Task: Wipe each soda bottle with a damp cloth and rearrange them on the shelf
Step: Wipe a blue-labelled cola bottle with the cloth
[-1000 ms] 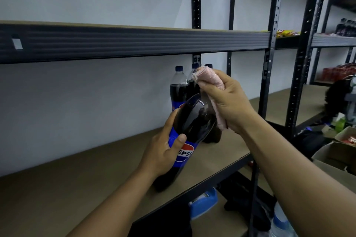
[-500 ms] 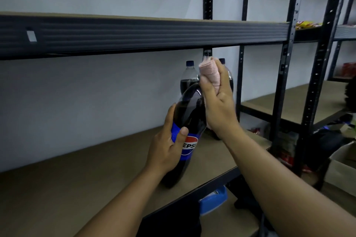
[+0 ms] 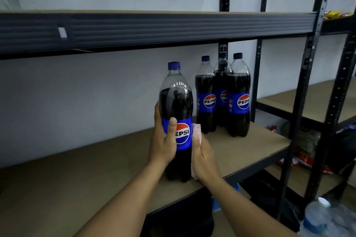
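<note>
Four bottles (image 3: 238,100): one in curled left fingers (image 3: 172,131), one cloth (image 3: 196,130) under flat right fingers (image 3: 198,145).

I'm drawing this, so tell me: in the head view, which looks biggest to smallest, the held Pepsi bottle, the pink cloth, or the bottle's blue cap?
1. held Pepsi bottle
2. pink cloth, partly hidden behind the right hand, so unsure
3. blue cap
</note>
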`<state>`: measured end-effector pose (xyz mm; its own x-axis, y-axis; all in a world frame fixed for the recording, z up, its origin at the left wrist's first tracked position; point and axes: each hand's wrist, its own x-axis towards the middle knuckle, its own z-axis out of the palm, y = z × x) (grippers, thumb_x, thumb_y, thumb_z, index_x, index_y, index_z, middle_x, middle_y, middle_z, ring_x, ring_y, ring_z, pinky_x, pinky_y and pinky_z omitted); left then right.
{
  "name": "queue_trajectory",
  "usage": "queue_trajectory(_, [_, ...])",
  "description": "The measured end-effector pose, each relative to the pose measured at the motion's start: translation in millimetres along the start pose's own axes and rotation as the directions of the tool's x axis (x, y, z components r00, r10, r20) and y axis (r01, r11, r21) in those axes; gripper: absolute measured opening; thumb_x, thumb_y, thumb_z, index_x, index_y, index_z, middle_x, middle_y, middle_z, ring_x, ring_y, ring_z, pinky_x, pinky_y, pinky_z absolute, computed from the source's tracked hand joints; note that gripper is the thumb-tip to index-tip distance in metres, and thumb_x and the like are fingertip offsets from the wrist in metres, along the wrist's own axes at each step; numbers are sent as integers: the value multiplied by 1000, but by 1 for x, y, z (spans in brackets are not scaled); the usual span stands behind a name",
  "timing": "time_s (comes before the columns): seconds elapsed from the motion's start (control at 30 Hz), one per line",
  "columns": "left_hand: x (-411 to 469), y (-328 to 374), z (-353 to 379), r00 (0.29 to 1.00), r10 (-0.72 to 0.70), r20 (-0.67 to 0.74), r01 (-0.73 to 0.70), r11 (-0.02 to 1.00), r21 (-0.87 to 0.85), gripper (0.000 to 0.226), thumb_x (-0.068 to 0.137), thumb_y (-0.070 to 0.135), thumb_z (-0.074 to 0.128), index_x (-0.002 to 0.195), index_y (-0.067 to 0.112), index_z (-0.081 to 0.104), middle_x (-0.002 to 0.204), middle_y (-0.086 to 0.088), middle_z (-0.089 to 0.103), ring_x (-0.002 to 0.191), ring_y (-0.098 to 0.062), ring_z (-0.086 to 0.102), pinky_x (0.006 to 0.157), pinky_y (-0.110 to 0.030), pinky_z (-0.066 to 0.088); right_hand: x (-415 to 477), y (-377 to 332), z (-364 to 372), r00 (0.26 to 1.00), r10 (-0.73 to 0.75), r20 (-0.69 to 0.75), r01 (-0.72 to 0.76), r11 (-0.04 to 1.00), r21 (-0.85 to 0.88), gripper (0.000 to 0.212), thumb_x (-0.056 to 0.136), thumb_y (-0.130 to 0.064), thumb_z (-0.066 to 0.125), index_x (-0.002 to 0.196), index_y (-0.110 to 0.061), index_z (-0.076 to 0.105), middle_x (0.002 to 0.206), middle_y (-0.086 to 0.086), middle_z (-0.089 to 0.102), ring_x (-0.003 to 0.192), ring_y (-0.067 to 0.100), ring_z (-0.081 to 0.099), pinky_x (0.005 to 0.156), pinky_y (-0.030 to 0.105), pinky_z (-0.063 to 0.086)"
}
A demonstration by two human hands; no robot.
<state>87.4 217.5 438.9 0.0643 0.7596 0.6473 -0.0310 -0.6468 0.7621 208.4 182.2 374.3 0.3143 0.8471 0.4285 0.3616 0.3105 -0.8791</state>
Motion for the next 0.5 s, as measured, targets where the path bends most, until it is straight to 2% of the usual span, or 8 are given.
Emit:
queue_trajectory(0.07, [0,-4,-1,1000,-15,-19,14,1000,-23,85,87,82,46,158,42,22,129,51,52,117,14,60,86,-6,49,10,12,-19,1000,25,-8,-26,958,-286,60,104,-72,21,158,-46,32,145,1,54,129,22,55,106,44,48])
queue_trajectory(0.13, [1,-7,-2,999,-25,-25,24,999,-37,81,90,71,45,161,39,23,131,49,53,118,12,60,87,-7,49,18,21,-34,991,124,49,-70,796,-601,57,108,-62,25,161,-41,26,149,13,48,131,33,51,107,48,45])
queue_trajectory(0.23, [2,-8,-3,999,-48,2,48,997,-60,85,90,71,48,163,37,23,140,37,53,122,6,61,89,-11,51,19,20,-42,973,213,88,-55,586,-809,55,108,-63,23,150,-38,46,154,9,47,144,31,39,117,53,29])
queue_trajectory(0.3, [1,-7,-6,998,-50,30,52,996,-70,95,87,78,54,164,34,20,145,28,52,124,3,61,91,-13,52,13,10,-37,994,64,86,21,670,-742,62,105,-68,18,144,-38,55,151,-1,53,145,22,38,118,51,27])
queue_trajectory(0.37, [-5,-11,-10,995,-63,79,67,996,-53,98,86,77,58,164,32,20,148,21,53,129,-2,60,98,-21,54,1,-8,-29,988,-52,145,101,930,-354,63,102,-73,21,145,-41,54,144,-15,60,139,8,49,116,39,37])
queue_trajectory(0.4, [-10,-15,-12,991,-83,109,87,996,-36,94,88,72,62,164,31,22,148,20,55,131,-4,59,103,-25,53,-5,-16,-24,984,-51,173,72,990,-119,53,104,-72,30,142,-45,54,138,-22,63,133,1,54,113,32,43])
queue_trajectory(0.43, [-17,-19,-15,985,-104,136,107,994,-14,88,90,64,63,162,30,25,146,20,57,132,-5,59,106,-27,52,-10,-21,-20,982,-35,188,33,999,13,40,105,-67,39,137,-50,54,131,-27,66,127,-4,58,108,26,47])
queue_trajectory(0.5, [-30,-27,-23,977,-125,170,125,992,11,75,92,55,63,157,34,32,141,23,60,129,-5,60,105,-25,51,-14,-27,-14,986,-36,164,19,994,107,27,102,-56,50,128,-52,55,123,-30,69,122,-4,62,104,26,51])
